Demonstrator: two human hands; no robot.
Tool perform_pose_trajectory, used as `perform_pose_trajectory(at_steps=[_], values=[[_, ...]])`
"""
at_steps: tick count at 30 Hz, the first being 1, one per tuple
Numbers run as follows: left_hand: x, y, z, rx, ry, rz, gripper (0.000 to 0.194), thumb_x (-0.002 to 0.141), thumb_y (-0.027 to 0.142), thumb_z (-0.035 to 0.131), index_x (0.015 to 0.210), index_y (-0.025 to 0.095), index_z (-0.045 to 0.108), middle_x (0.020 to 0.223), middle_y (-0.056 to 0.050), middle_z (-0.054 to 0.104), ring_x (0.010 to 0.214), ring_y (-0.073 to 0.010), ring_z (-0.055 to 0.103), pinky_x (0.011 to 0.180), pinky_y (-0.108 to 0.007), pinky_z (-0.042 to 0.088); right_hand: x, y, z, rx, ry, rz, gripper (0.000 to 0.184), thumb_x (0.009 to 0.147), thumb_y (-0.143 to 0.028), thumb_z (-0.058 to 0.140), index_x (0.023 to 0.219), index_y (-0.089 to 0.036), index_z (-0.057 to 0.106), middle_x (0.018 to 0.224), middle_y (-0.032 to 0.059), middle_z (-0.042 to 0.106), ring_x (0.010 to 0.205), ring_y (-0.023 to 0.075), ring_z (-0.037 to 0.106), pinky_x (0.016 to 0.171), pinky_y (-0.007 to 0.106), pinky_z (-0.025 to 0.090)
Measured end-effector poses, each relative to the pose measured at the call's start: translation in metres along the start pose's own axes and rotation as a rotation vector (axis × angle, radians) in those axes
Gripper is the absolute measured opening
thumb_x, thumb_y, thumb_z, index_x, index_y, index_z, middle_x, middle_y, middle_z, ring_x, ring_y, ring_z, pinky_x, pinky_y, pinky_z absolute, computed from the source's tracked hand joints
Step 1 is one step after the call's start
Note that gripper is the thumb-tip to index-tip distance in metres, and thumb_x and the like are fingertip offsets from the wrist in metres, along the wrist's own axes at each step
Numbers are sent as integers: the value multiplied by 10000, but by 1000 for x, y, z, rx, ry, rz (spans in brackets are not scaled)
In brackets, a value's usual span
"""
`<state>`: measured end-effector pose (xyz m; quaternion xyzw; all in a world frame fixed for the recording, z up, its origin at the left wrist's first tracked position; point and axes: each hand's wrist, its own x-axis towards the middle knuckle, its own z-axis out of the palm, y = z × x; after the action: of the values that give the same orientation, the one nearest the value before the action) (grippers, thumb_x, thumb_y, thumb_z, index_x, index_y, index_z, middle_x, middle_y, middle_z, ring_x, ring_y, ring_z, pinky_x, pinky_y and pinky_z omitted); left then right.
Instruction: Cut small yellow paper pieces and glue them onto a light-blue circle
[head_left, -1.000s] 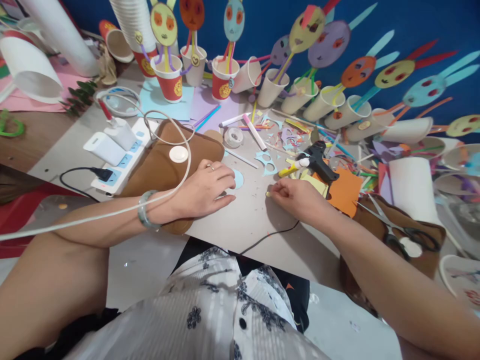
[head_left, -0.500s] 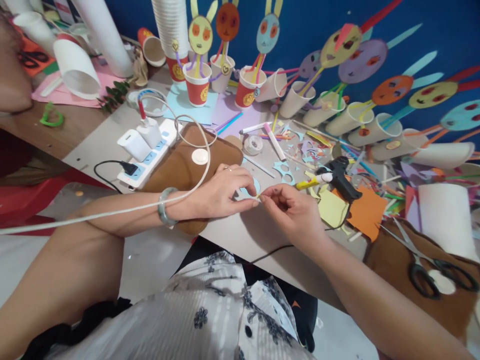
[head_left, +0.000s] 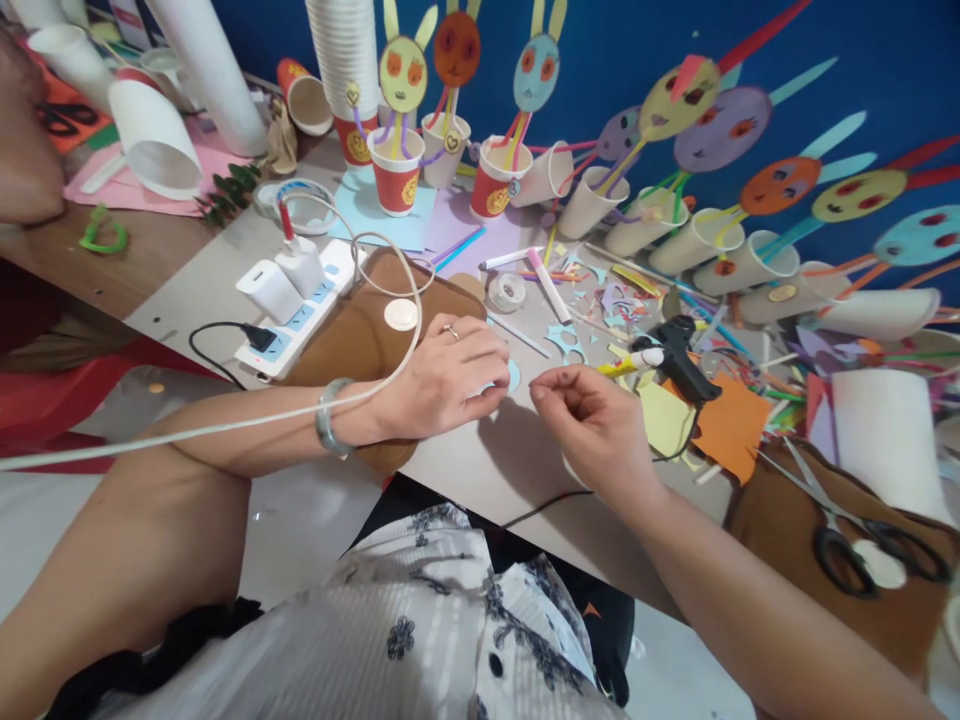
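Note:
My left hand (head_left: 454, 375), with a ring and a jade-coloured bangle, hovers low over the table with fingers loosely curled. A gap shows between its thumb and forefinger, and I see nothing held there. Just past those fingertips lies a light blue paper piece (head_left: 514, 375), partly covered by the hand. To its right, my right hand (head_left: 596, 415) pinches thumb and forefinger together; whatever is between them is too small to make out. Behind the right hand are a yellow marker-like stick with a white end (head_left: 630, 362) and a black glue gun (head_left: 681, 358).
A power strip (head_left: 300, 318) with chargers and a white cable crosses near my left arm. Paper cups with rabbit-faced figures (head_left: 396, 180) line the blue wall. Paper scraps (head_left: 566, 342), orange paper (head_left: 731, 420), and scissors (head_left: 840, 530) on a brown pouch (head_left: 780, 515) lie rightward.
My hands have drawn apart from where their fingertips nearly met at a tiny yellowish bit. The left hand's fingers have curled more, and the right hand has shifted slightly right, still pinched.

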<state>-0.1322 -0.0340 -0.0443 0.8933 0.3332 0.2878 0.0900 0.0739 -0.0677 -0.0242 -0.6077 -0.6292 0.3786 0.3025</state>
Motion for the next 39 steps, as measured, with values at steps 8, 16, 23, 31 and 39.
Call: perform_pose_trajectory(at_steps=[8,16,23,31,39], values=[[-10,0,-3,349,185,343,216,995,152,434,927,240,619,1027,31,708,1100,-137,580,906,-364,351,9,1,-3,377,-260,298,388,782,-561,670,655,-208,571,423,-68,390,398,76,247,408,255,147],[-15,2,-6,429,63,425,257,1019,161,378,1048,264,612,1151,35,705,1195,-128,583,890,-353,412,7,-4,0,501,-343,386,438,678,-487,801,578,-201,486,411,-92,363,396,42,210,406,234,106],[-17,3,-5,307,19,402,220,1001,144,412,1028,252,601,1150,9,698,1226,-145,574,933,-350,398,5,-7,-1,553,-355,428,430,669,-471,820,594,-191,502,418,-102,346,399,33,201,407,227,93],[-9,1,3,476,216,471,113,956,184,543,870,198,614,895,9,666,955,-144,577,838,-336,367,16,4,-6,342,-179,265,315,680,-415,788,679,-178,580,478,-78,436,421,49,297,434,226,188],[-1,-3,13,431,-137,237,244,933,344,588,807,143,647,859,-73,648,946,-238,554,831,-384,317,53,28,-21,-55,-183,196,228,724,-384,706,693,-177,617,465,-55,494,427,71,346,439,227,226]])
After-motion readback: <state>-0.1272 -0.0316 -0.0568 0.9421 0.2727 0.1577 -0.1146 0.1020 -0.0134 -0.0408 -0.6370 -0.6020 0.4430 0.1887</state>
